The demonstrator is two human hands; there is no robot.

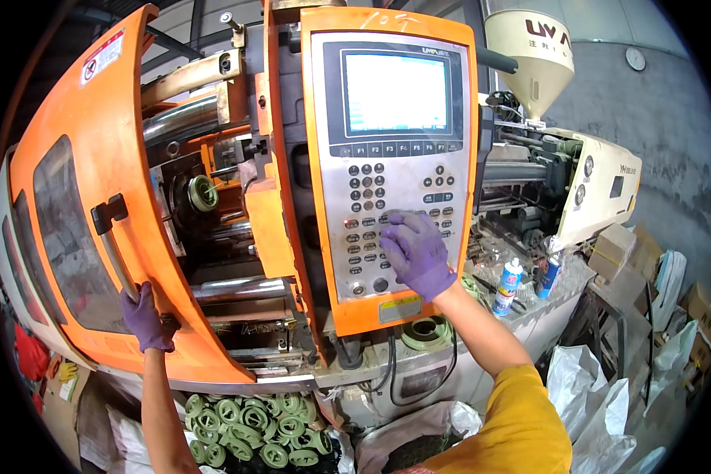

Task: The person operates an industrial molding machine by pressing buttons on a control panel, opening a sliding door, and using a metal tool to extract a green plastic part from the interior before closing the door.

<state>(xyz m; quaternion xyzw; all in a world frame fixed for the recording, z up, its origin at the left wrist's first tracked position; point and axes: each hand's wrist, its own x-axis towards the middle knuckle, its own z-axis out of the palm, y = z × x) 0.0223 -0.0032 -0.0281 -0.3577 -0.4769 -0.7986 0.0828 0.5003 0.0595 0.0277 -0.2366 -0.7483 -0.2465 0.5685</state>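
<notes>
Door [95,182]: orange, windowed, left of the open machine bay.
Control panel [409,164]: upright, orange-framed, screen lit, right of the bay.
Pale green parts [249,423]: heaped below the machine.
Door handle [118,259]: slanting bar on the door.
Right hand [419,251]: purple-gloved, fingers loosely bent over the panel's buttons, holding nothing.
Left hand [146,317]: purple-gloved, curled around the handle's lower part.
Green round part [204,193]: inside the bay.

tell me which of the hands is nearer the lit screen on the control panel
Right: the right hand is at the buttons below the lit screen; the left hand is farther off, lower and leftward, on the door handle.
</notes>
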